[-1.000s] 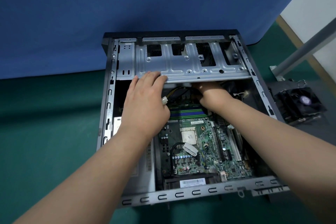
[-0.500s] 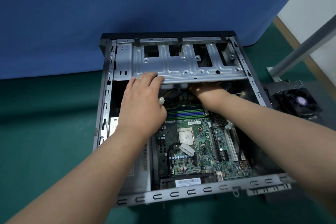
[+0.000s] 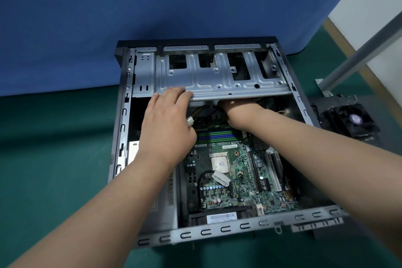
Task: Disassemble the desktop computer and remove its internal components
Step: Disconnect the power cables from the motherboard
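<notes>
Desktop computer case [image 3: 121,137] lies open on its side on a green tabletop [image 3: 54,159], its far end against a blue backdrop [image 3: 152,6]. To the right, just beside the case, a removed cooler fan [image 3: 351,121] sits on the tabletop, and behind it a grey metal post [image 3: 359,59] slants up past a white wall.

A metal drive cage [image 3: 217,80] spans the far end of the case and blocks the view beneath it. The right hand [image 3: 237,111] reaches under its near edge — its fingers are hidden there, so I cannot tell whether they grip anything. The left hand [image 3: 167,124] rests on the cage's near left corner, fingers laid loosely over the edge, holding nothing; a white plug [image 3: 190,121] on yellow and black wires shows just beside its thumb.

Inside the case lies the green motherboard [image 3: 237,180] with a bare processor [image 3: 220,162] at its middle, coloured memory slots [image 3: 215,136] beyond it, and a loose white connector [image 3: 220,177] on a black cable. Both forearms cover parts of the board — the right one hides its far right corner.
</notes>
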`<state>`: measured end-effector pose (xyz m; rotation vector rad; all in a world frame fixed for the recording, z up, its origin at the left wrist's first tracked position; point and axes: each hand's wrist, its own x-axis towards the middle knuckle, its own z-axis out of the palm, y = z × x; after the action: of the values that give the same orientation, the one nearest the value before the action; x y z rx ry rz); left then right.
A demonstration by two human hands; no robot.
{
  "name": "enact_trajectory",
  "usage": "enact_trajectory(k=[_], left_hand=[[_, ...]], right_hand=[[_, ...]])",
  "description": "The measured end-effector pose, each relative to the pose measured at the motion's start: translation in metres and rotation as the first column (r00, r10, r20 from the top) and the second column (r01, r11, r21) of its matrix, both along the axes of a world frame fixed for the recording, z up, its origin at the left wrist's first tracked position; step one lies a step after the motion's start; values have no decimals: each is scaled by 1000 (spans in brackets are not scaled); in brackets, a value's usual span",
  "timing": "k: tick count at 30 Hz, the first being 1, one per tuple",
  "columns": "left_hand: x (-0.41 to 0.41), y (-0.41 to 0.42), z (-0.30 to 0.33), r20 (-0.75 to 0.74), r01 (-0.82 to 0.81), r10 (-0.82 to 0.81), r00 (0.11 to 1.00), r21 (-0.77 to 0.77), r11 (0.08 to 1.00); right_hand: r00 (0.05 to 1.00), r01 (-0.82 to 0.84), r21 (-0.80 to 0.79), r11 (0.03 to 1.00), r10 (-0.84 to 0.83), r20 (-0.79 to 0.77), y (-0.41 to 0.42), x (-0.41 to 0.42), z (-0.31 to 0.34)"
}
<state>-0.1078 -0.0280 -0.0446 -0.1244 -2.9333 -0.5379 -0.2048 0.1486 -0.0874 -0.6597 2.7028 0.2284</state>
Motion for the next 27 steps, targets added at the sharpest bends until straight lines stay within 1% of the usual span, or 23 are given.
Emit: enact_trajectory(k=[3, 5, 8, 13, 17, 19, 22, 24, 25, 27], left_hand=[[0, 0, 0, -4, -2, 2, 1000, 6, 1000], [0, 0, 0, -6, -1, 1, 1000, 6, 1000], [0, 0, -1, 1, -1, 1, 1000, 1, 1000], [0, -1, -1, 2, 2, -2, 1000, 1, 1000], [0, -2, 0, 6, -4, 4, 1000, 8, 1000], [0, -2, 0, 10, -4, 4, 1000, 10, 1000], [0, -3, -1, 6, 1, -1, 1000, 14, 1000], [-1, -3, -1, 5, 1, -1, 1000, 12, 1000], [0, -2, -1, 6, 0, 0, 1000, 10, 1000], [0, -1, 0, 6, -3, 3, 1000, 8, 1000]], right_hand=[[999, 53, -37, 998, -53, -4, -4, 0, 0], [999, 41, -9, 999, -41, -1, -5, 0, 0], [999, 1, 35, 999, 1, -48, -4, 1, 1], [998, -28, 52, 998, 31, -59, -4, 2, -3], [998, 33, -71, 997, -36, -50, 3, 2, -7], [996, 77, -105, 992, -81, -33, 7, 3, -8], [990, 135, -131, 982, -139, -23, 11, 3, -11], [985, 173, -135, 976, -173, 11, 13, 3, -10], [984, 177, -129, 976, -175, 26, 14, 3, -7], [992, 123, -116, 986, -119, 38, 18, 1, -5]])
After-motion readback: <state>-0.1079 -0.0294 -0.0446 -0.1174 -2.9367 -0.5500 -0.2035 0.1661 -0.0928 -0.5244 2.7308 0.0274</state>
